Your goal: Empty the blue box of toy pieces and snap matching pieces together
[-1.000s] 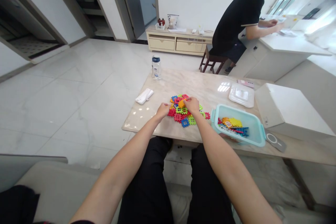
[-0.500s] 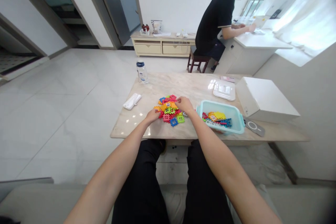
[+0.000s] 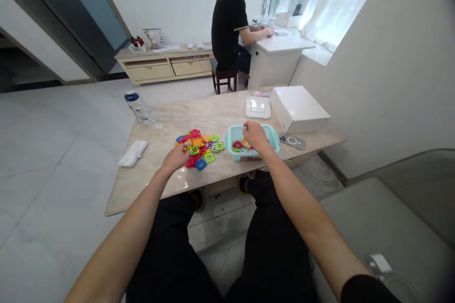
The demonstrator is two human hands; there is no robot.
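Note:
A heap of colourful interlocking plastic pieces (image 3: 199, 150), square with notched edges, lies on the marble-topped table (image 3: 159, 125). At the left side of this heap is my left hand (image 3: 175, 159), its fingers curled against the pieces; whether one is between them is hidden. My right hand (image 3: 254, 134) hangs over the light-blue plastic basket (image 3: 232, 144), fingers bent together, and anything in them is too small to make out. Inside the basket, red and orange pieces (image 3: 237, 145) show left of that hand, which covers part of the contents.
Right of the basket lies a grey phone (image 3: 292, 141), with a white box (image 3: 302, 108) behind it. A clear lid (image 3: 258, 107) sits farther back. On the left are a water bottle (image 3: 139, 108) and a white pouch (image 3: 132, 153). Another person (image 3: 231, 23) sits at a white desk.
My right hand has left the heap and moved right, over the basket. My left hand stays at the heap's left side. The view has turned to the right.

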